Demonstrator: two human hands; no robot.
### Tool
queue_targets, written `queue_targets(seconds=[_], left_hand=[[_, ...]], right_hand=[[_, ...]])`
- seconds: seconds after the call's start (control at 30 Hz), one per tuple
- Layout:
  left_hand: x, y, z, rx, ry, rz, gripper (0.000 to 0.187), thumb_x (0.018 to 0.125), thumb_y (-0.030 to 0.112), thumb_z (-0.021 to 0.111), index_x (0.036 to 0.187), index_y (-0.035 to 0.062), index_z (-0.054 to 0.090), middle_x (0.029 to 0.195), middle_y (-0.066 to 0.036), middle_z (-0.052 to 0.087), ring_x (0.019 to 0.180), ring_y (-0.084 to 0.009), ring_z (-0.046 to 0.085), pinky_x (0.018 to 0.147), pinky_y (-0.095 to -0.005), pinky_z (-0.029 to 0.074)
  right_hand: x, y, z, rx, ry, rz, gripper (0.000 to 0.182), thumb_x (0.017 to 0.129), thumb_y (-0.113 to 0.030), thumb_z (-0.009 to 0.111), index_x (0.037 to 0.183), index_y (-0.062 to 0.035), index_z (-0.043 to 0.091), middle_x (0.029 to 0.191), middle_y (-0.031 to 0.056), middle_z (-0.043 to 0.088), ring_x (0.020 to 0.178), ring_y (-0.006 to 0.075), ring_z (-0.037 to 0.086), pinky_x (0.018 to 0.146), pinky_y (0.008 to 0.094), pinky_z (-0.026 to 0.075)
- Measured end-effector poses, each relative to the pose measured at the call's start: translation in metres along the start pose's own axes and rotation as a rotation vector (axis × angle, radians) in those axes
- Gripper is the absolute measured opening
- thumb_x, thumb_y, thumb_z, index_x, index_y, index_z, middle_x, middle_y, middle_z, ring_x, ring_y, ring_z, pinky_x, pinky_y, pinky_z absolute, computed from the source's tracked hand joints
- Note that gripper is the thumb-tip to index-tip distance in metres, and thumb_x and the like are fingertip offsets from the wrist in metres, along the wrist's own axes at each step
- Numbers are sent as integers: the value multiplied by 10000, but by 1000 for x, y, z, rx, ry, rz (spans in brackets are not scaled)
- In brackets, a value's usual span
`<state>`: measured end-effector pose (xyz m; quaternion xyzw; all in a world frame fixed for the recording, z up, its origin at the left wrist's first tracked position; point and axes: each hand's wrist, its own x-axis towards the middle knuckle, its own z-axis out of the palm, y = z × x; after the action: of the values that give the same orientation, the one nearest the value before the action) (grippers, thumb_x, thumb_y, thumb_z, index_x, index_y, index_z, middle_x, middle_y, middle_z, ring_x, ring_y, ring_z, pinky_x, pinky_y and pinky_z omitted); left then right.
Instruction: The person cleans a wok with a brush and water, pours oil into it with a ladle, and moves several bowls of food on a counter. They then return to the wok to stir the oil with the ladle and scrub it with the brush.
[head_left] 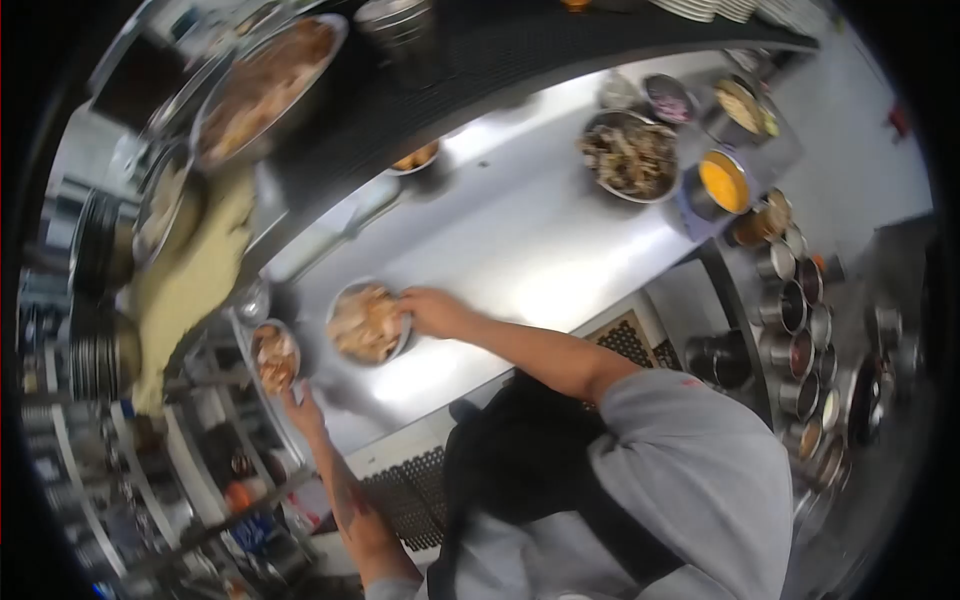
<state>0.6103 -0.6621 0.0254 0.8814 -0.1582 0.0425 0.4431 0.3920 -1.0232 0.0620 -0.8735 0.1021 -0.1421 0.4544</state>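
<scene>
My right hand (432,312) is closed on the right rim of a round metal bowl (385,360). Pale and orange-brown pieces of food (366,322) fill that bowl, which stands on the steel counter. To its left, at the counter's end, is a smaller bowl (297,350) with similar chopped pieces (275,362). My left hand (304,410) grips this smaller bowl at its near edge, thumb and fingers at the rim. The image is slightly blurred around both hands.
Along the steel counter (480,240) stand a large bowl of dark chopped food (630,155) and a yellow-filled container (722,182). Above runs a dark shelf (480,65) bearing a big food bowl (270,90). Several metal pots (790,305) stand at right, stacked plates (105,355) at left.
</scene>
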Motion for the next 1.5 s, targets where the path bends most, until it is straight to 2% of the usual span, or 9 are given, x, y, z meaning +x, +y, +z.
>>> queue_targets(seconds=[0.13, 0.23, 0.47, 0.63, 0.9, 1.07, 1.23, 1.33, 1.5], left_hand=[[-70, 105, 9, -439, -72, -679, 631, 1012, 410, 519, 1511, 117, 268, 1387, -187, 528, 1102, -315, 610, 857, -426, 502], [-98, 87, 21, -665, -157, -776, 543, 1026, 441, 450, 1439, 101, 355, 1385, -186, 525, 1031, -290, 643, 787, -380, 503], [-85, 51, 29, -862, -3, -922, 425, 1010, 347, 511, 1305, 45, 467, 1186, -151, 592, 918, -270, 650, 766, -353, 530], [-110, 33, -7, -852, -69, -719, 364, 995, 283, 545, 1249, 24, 517, 1154, -148, 581, 931, -268, 619, 810, -356, 549], [-133, -35, -83, -756, -57, -841, 368, 983, 268, 569, 1256, 28, 515, 1198, -107, 531, 986, -262, 556, 883, -352, 548], [-143, -14, -99, -1199, -187, -799, 461, 999, 417, 522, 1322, 89, 505, 1376, -127, 524, 1257, -295, 534, 1054, -403, 434], [-157, -1, -101, -1172, -246, -764, 549, 1002, 452, 517, 1426, 109, 454, 1429, -138, 500, 1241, -271, 544, 1023, -375, 455], [-175, -13, -99, -1088, -247, -808, 550, 990, 473, 530, 1420, 134, 475, 1437, -122, 503, 1244, -255, 524, 1040, -356, 410], [-228, 4, -88, -781, -243, -950, 568, 974, 511, 506, 1429, 172, 477, 1438, -82, 513, 1273, -246, 456, 1089, -403, 280]], right_hand=[[87, 32, -39, -231, 124, 271, 536, 827, -122, 587, 1351, -22, 530, 949, 241, 690, 914, 375, 675, 842, 471, 537], [148, 60, -103, -326, 431, 363, 449, 846, -133, 557, 1268, 11, 504, 860, 236, 689, 839, 396, 680, 768, 487, 547], [131, 110, -73, -255, 599, 396, 186, 873, -109, 531, 1052, -102, 584, 942, 247, 644, 896, 434, 630, 803, 504, 522], [10, 24, -20, -13, 494, 316, 198, 744, -157, 759, 868, -78, 628, 931, 205, 640, 900, 397, 625, 805, 458, 511], [-31, -59, 71, 18, 269, 246, 282, 824, -114, 647, 1105, -98, 659, 1046, 197, 660, 994, 377, 638, 883, 456, 515], [-65, -54, 57, 63, 248, 208, 354, 850, -117, 575, 1193, -74, 650, 930, 169, 724, 869, 336, 695, 810, 403, 555], [-129, 15, -23, 737, 422, 622, 270, 881, -87, 647, 1148, -55, 631, 918, 98, 704, 683, 157, 681, 516, 299, 529], [-152, 56, -122, 828, 838, 702, 229, 1003, -190, 445, 1038, -52, 624, 829, 87, 683, 630, 169, 643, 543, 325, 533], [-176, 122, -282, 1054, 1318, 786, 376, 993, -339, 525, 1130, 6, 586, 938, 144, 659, 735, 238, 671, 608, 374, 574]])
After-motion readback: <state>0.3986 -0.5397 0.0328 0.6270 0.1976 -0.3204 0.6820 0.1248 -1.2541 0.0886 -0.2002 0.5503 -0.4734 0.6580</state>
